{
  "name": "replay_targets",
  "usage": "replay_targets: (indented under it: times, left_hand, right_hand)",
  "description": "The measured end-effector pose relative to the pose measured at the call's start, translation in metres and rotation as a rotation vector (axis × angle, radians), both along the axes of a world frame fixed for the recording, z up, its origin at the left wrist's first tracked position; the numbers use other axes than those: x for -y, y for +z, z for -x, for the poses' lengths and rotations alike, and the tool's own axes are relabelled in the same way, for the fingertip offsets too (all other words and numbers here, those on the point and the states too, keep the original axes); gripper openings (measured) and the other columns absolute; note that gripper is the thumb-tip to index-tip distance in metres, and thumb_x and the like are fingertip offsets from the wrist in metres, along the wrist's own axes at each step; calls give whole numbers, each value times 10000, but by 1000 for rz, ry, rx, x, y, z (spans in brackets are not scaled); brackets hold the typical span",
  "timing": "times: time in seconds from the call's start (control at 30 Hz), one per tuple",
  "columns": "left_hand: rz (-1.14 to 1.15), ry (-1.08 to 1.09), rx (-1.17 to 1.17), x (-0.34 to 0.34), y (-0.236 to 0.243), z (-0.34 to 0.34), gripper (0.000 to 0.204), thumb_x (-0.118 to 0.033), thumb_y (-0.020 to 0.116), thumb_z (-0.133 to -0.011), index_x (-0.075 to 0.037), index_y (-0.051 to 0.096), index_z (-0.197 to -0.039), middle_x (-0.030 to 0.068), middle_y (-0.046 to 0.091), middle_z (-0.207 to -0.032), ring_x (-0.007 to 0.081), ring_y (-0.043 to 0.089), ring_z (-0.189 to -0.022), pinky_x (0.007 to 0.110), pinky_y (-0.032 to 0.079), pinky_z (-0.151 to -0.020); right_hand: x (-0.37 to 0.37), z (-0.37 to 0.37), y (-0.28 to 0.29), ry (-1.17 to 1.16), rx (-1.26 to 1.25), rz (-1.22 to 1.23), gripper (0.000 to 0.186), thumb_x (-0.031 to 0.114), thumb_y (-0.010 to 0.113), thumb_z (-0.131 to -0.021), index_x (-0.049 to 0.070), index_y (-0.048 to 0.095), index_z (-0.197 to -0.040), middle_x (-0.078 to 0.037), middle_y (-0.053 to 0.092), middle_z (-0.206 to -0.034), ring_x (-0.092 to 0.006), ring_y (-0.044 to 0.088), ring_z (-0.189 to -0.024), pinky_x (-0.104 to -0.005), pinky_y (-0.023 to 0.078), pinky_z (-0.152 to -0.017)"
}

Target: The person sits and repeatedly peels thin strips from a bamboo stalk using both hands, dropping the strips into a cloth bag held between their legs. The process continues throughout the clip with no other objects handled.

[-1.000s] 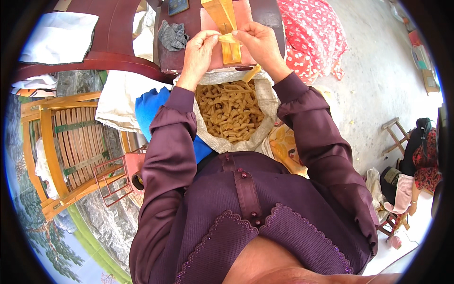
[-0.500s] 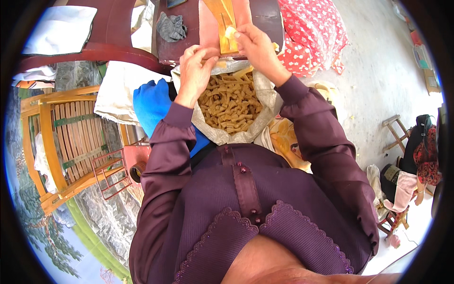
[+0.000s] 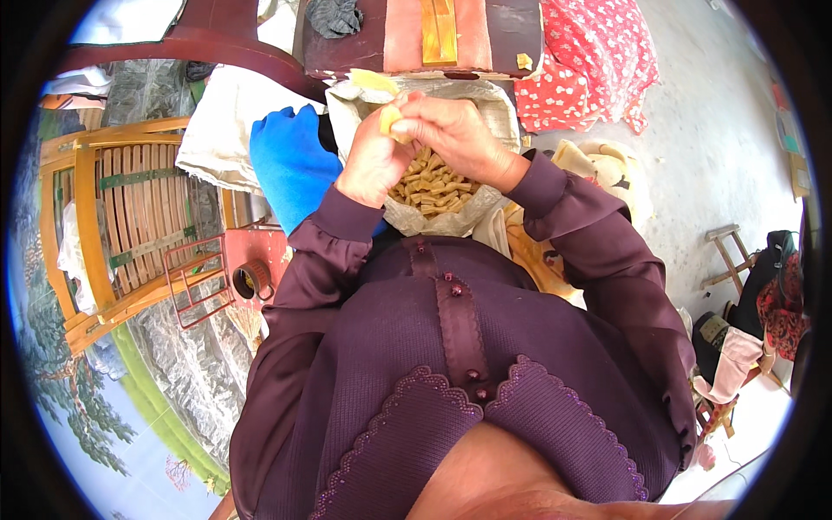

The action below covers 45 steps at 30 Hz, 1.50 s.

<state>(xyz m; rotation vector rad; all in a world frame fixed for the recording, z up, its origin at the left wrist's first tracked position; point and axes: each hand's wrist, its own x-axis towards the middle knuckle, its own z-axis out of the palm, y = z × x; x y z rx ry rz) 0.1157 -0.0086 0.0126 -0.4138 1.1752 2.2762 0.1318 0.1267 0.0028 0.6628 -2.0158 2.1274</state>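
Above the white woven sack (image 3: pixel 490 102), my two hands meet close together. My right hand (image 3: pixel 459 137) pinches a small yellow piece (image 3: pixel 391 120) between thumb and fingers. Fingers of my left hand (image 3: pixel 374 160) close round the same piece from the other side; their tips are partly hidden. A pale yellow flat strip (image 3: pixel 373 81) shows just beyond my left hand, and whether that hand holds it I cannot tell. Below, many short tan pieces (image 3: pixel 432 186) fill the sack. A narrow wooden board (image 3: pixel 439 39) lies on a pink cloth (image 3: pixel 401 39) on the dark table (image 3: pixel 511 39).
A crumpled grey cloth (image 3: pixel 334 17) and a yellow scrap (image 3: pixel 524 61) lie on the table. Red flowered fabric (image 3: pixel 594 61) hangs at its right. A blue cloth (image 3: pixel 293 165) and a wooden slatted chair (image 3: pixel 143 212) are at left, a small wooden stool (image 3: pixel 728 256) at right.
Both hands have drawn back from the board toward me, over the sack, and come together. The yellow piece has left the board with my right hand. The view has shifted slightly.
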Motion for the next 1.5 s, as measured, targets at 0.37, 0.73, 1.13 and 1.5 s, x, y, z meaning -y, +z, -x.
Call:
replay_targets:
  times: [0.37, 0.73, 1.13, 1.5]
  left_hand:
    - [615, -351, -723, -9, -3, -6, 206, -106, 406, -943, -23, 575, -1026, 29, 566, -846, 93, 504, -744, 280, 431, -622]
    - [1168, 212, -1573, -12, 9, 6, 185, -79, 465, -921, 6, 557, -1058, 153, 536, -1034, 275, 515, -987, 329, 423, -858]
    - [141, 0, -614, -9, 18, 8, 131, -34, 440, -934, -2, 541, -1012, 36, 576, -952, 92, 527, -851, 229, 433, -786]
    - [460, 45, -921, -4, 16, 23, 161, -104, 517, -947, 24, 579, -1023, 24, 625, -820, 71, 578, -732, 197, 465, -681]
  right_hand:
    - [-15, 15, 14, -385, -511, -389, 149, 153, 532, -910, 5, 548, -907, -147, 558, -725, -315, 571, -620, -377, 473, -574]
    - [-16, 14, 12, 25, 359, 206, 231, 232, 502, -952, 18, 563, -893, -81, 587, -715, -201, 566, -558, -307, 457, -516]
    - [-30, 15, 29, -360, -287, -528, 254, 281, 575, -889, 29, 609, -883, -161, 608, -686, -310, 621, -638, -390, 481, -558]
    - [-35, 16, 36, 167, 391, 104, 223, 227, 561, -933, 29, 638, -1002, 47, 528, -721, -22, 415, -625, -171, 350, -543]
